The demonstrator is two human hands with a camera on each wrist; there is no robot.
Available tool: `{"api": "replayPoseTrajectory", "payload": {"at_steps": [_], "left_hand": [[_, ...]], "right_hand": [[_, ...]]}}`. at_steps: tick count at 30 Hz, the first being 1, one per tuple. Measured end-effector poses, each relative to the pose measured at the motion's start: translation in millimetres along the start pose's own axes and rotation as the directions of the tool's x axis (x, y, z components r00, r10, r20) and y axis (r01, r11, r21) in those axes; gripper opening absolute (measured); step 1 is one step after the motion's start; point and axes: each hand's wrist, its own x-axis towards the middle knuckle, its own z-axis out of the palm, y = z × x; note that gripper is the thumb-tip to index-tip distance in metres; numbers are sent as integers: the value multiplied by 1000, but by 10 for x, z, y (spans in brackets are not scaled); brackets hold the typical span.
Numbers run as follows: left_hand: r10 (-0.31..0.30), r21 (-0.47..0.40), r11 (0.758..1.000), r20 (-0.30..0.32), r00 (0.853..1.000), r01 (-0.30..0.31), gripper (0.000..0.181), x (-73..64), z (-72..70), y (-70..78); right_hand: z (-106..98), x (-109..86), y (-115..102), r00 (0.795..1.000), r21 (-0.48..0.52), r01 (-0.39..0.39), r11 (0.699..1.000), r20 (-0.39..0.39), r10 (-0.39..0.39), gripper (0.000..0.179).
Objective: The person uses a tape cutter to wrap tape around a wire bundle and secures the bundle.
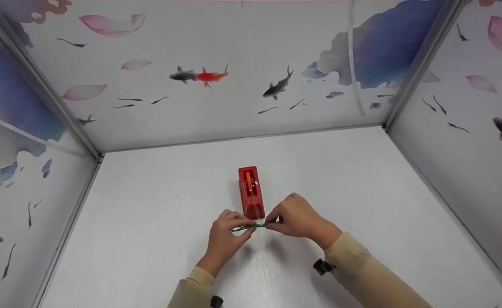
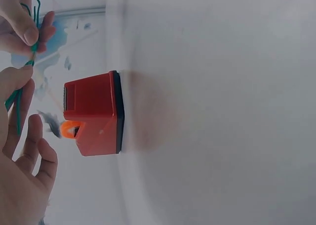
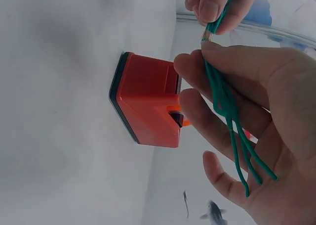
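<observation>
Between both hands, in front of the tape dispenser, stretches a thin bundle of green wires (image 3: 224,99). My left hand (image 1: 229,235) pinches one end between thumb and fingertips. My right hand (image 1: 298,218) pinches the other, its fingertips close to the left ones. A short pale, shiny band (image 3: 207,36) wraps the bundle between the two pinches in the right wrist view. Loose wire ends fan out over the right palm there. Just beyond the hands stands a red tape dispenser (image 1: 251,201) with an orange tape core (image 1: 248,180) and a dark base.
The white tabletop (image 1: 148,222) spreads around the hands. Upright panels (image 1: 234,115) printed with fish and petals enclose it at the back and both sides, with metal strips along the corners. A small black device (image 1: 323,267) sits at the right sleeve.
</observation>
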Motion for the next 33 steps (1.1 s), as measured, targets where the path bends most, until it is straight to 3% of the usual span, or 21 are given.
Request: {"api": "replayPoseTrajectory", "payload": {"at_steps": [4, 7, 10, 13, 20, 25, 28, 33], "left_hand": [[18, 10, 1000, -4, 1000, -18, 17, -16, -12, -16], [-12, -71, 997, 23, 1000, 13, 16, -26, -13, -29], [-75, -175, 981, 79, 994, 88, 14, -35, -21, -53], [-147, -227, 958, 137, 980, 176, 15, -37, -40, -67], [-285, -211, 921, 211, 935, 328, 18, -20, -60, -59], [-300, -224, 905, 268, 915, 362, 16, -21, -22, -70], [-299, -232, 900, 284, 911, 368, 13, -18, -16, -62], [-268, -232, 915, 266, 926, 331, 11, -6, -33, -29]], "right_hand": [[67, -13, -10, 998, -15, 17, 1000, -57, -18, 6], [95, -31, -8, 995, -51, 28, 998, -92, -33, 6], [107, -46, -4, 993, -98, 34, 995, -113, -45, 6], [111, -56, -2, 988, -152, 48, 987, -137, -70, 7], [135, -54, -4, 969, -203, 73, 977, -216, -117, 10], [142, -75, 12, 950, -213, 87, 973, -277, -146, 12], [159, -92, 36, 934, -216, 108, 970, -312, -173, 13], [190, -116, 66, 913, -214, 137, 967, -352, -207, 13]]}}
